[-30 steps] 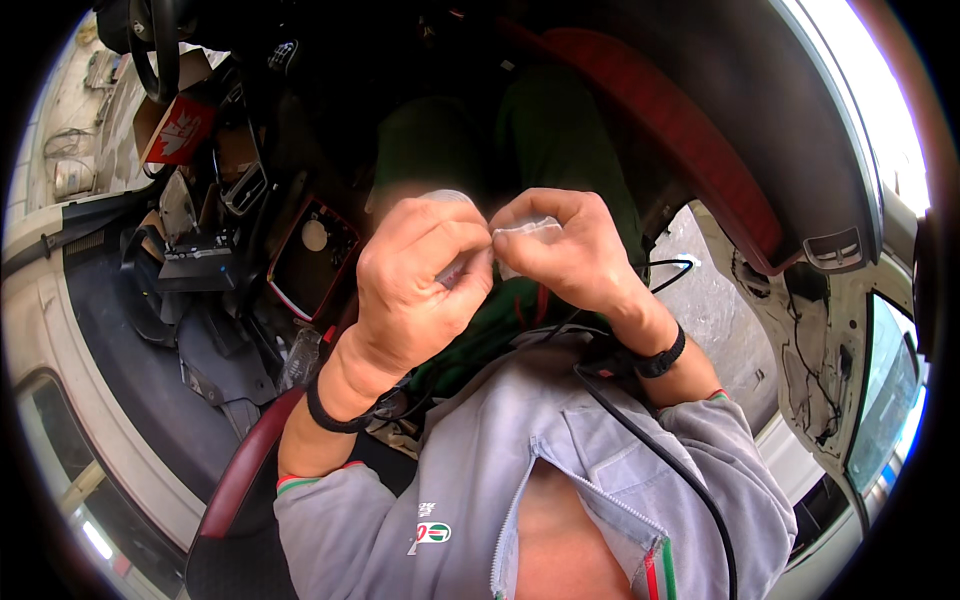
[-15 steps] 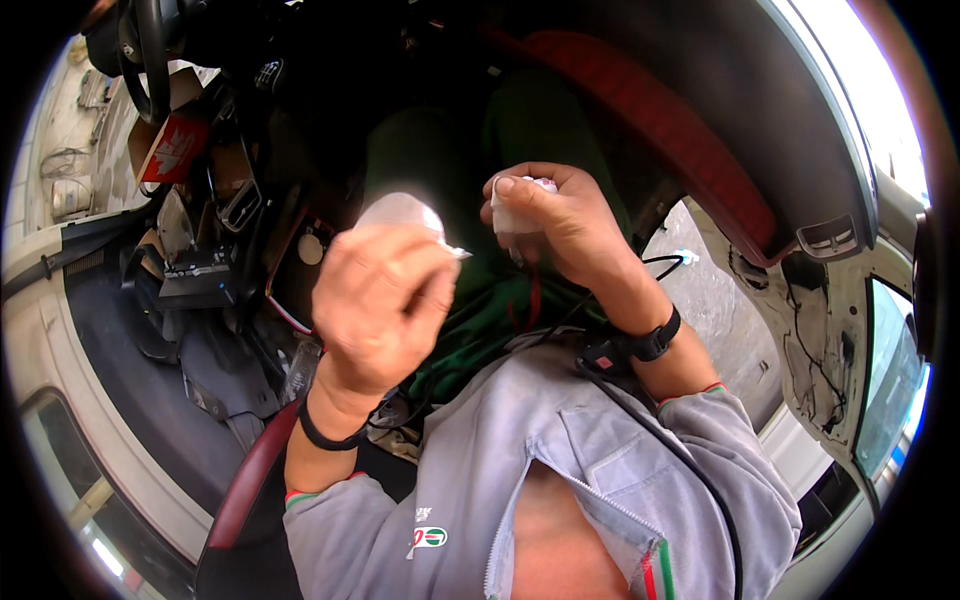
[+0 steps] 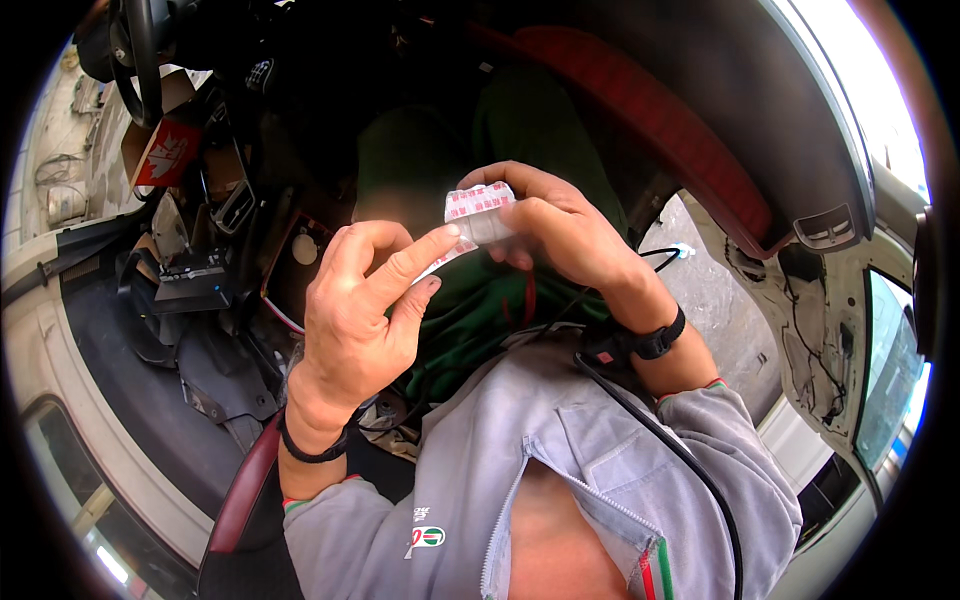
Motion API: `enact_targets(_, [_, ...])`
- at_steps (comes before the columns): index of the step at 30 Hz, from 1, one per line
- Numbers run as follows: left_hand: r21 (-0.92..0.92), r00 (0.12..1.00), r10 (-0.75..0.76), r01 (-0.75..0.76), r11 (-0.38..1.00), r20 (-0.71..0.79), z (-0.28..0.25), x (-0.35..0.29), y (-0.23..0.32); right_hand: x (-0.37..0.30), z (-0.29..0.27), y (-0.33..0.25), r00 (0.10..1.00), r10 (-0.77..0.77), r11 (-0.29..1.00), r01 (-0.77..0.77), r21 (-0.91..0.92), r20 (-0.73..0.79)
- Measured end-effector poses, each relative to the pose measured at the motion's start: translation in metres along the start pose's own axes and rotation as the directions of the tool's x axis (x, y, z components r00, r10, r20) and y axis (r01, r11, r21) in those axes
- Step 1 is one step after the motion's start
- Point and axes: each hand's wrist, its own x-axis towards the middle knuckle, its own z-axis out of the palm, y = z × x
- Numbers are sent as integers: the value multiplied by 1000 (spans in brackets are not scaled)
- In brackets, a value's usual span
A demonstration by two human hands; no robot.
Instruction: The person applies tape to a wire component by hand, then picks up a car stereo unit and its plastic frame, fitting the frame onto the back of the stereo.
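Wrapper [image 3: 478,200] slants down-left from the right hand [image 3: 570,230], whose fingers grasp it — left hand [image 3: 355,320] touches its lower end, grip unclear.

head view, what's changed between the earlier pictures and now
Since half a second ago, the left hand has reached its index finger to the thin white sheet with red print held by the right hand; the sheet shifted left and shows more surface. The pale rounded piece then in the left hand no longer shows separately; whether released is unclear. The red cardboard box and flat black box stayed put.
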Motion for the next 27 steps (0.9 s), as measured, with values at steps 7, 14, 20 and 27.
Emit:
enact_targets(7, [88,996,44,-51,995,82,-1,7,11,-2,4,4,990,-109,951,129,-281,84])
enact_targets(14, [203,976,124,-160,966,177,-1,10,4,0,-1,10,970,-178,946,215,-243,165])
enact_targets(20, [198,973,103,-144,969,205,-2,10,5,-4,5,-7,988,12,983,16,-184,152])
enact_targets(27, [241,966,57,-120,963,252,-7,9,9,-5,5,-2,985,-55,977,86,-192,163])
